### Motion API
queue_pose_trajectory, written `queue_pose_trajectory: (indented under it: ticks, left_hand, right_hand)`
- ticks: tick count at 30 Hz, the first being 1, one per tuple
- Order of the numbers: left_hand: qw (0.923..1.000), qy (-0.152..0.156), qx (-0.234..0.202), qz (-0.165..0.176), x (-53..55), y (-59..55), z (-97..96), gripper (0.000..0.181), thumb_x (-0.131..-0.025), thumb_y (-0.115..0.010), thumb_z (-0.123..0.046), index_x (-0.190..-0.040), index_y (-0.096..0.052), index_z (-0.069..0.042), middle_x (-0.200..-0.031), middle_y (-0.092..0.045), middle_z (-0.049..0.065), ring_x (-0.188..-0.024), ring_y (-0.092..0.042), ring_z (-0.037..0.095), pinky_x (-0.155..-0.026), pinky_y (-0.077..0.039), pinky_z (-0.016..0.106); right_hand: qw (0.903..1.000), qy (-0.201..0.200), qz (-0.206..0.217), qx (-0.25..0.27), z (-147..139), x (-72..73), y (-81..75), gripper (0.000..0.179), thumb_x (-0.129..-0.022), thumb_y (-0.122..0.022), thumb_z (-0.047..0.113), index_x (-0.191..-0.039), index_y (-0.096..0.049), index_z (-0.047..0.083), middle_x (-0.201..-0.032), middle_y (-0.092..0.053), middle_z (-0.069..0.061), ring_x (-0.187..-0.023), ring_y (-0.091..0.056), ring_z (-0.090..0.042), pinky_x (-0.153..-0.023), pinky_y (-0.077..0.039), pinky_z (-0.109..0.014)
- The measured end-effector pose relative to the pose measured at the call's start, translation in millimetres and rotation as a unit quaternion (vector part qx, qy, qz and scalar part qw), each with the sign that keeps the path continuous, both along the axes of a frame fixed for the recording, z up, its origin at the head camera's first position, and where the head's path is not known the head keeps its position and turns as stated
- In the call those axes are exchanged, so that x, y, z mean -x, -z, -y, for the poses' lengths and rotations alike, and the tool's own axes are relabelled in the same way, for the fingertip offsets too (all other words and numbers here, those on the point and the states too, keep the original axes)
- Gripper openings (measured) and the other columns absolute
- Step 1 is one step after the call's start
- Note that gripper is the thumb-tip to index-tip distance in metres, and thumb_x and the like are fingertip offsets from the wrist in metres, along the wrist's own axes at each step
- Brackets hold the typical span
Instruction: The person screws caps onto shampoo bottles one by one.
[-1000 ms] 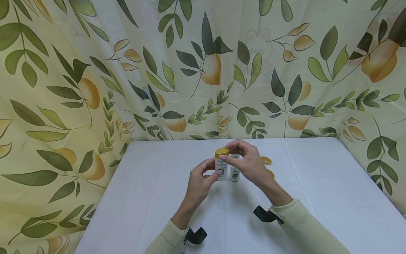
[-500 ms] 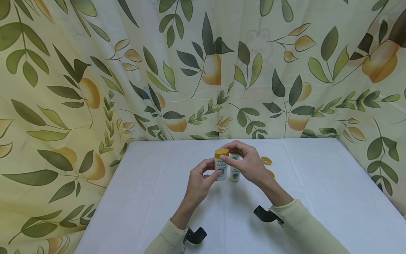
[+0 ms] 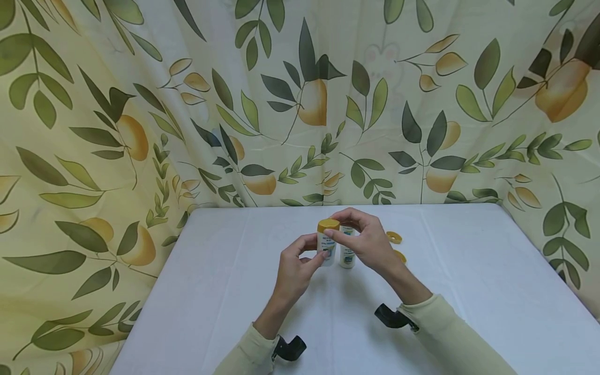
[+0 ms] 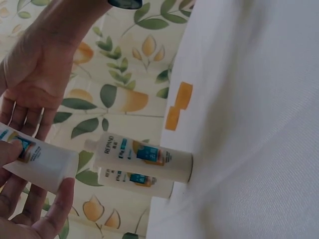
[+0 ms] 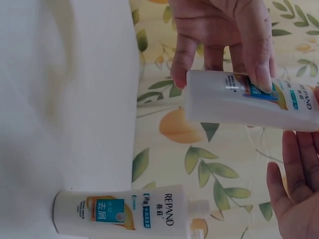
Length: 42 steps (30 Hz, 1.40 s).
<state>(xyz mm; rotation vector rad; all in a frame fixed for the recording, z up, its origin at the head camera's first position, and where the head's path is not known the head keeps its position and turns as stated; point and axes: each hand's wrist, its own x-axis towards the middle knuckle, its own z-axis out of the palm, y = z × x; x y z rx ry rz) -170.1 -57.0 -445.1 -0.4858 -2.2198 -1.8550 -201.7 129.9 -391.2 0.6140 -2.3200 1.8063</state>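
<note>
My left hand (image 3: 295,268) grips a small white shampoo bottle (image 3: 326,247), held upright above the table. In the right wrist view its thumb lies across the label of this bottle (image 5: 249,97). My right hand (image 3: 370,242) pinches the bottle's yellow cap (image 3: 328,224) between thumb and fingers. Just behind stands a matching bottle (image 3: 347,255), partly covered by my right hand. The left wrist view shows two standing bottles, a nearer bottle (image 4: 142,157) and a farther bottle (image 4: 132,185), with narrow bare necks.
To the right of the bottles lie two yellow caps, a far cap (image 3: 394,237) and a nearer cap (image 3: 400,256) half hidden by my right wrist. A white cloth covers the table (image 3: 211,291). Behind it hangs a leaf-patterned curtain (image 3: 281,47).
Both hands stay on the bottle in nearly the same place. The cap and my right fingertips shift only very slightly.
</note>
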Motion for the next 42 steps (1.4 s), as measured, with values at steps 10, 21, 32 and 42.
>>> queue_pose_trajectory:
  ticks: [10, 21, 32, 42]
  left_hand:
    - [0.9999, 0.005, 0.005, 0.008, 0.7, -0.7, 1.1, 0.038, -0.092, -0.076, -0.011, -0.128, -0.066, -0.013, -0.116, -0.07, 0.003, -0.107, -0.066, 0.02, -0.078, -0.062, 0.026]
    - [0.9985, 0.047, -0.012, 0.024, 2.4, -1.7, 5.3, 0.039, -0.093, -0.074, -0.007, -0.13, -0.064, -0.012, -0.122, -0.069, 0.005, -0.111, -0.065, 0.022, -0.081, -0.062, 0.028]
    - [0.9984, 0.05, -0.016, 0.021, 3.2, -1.7, 5.4, 0.037, -0.093, -0.074, -0.007, -0.128, -0.064, -0.013, -0.12, -0.069, 0.003, -0.111, -0.065, 0.021, -0.08, -0.062, 0.029]
    - [0.9997, 0.021, -0.002, 0.014, 2.6, -1.6, 4.4, 0.035, -0.092, -0.075, -0.01, -0.126, -0.066, -0.014, -0.116, -0.07, 0.002, -0.108, -0.066, 0.019, -0.078, -0.062, 0.028]
  right_hand:
    - [0.9999, 0.008, -0.004, -0.008, -0.1, 0.8, 0.8, 0.023, -0.088, -0.082, 0.019, -0.107, -0.072, 0.01, -0.107, -0.073, -0.003, -0.105, -0.066, -0.019, -0.106, -0.045, -0.053]
    - [0.9996, -0.013, -0.004, -0.023, -2.8, 1.8, -0.2, 0.02, -0.09, -0.08, 0.02, -0.107, -0.074, 0.013, -0.108, -0.073, -0.002, -0.112, -0.063, -0.018, -0.109, -0.042, -0.055]
    - [0.9999, -0.015, -0.001, -0.005, -1.1, 1.2, -0.8, 0.02, -0.089, -0.08, 0.018, -0.107, -0.072, 0.011, -0.108, -0.072, -0.003, -0.11, -0.063, -0.019, -0.11, -0.042, -0.053]
    - [0.9999, 0.004, -0.015, 0.003, 1.8, 2.0, 1.9, 0.02, -0.087, -0.082, 0.017, -0.104, -0.073, 0.01, -0.104, -0.073, -0.003, -0.103, -0.065, -0.018, -0.107, -0.041, -0.051]
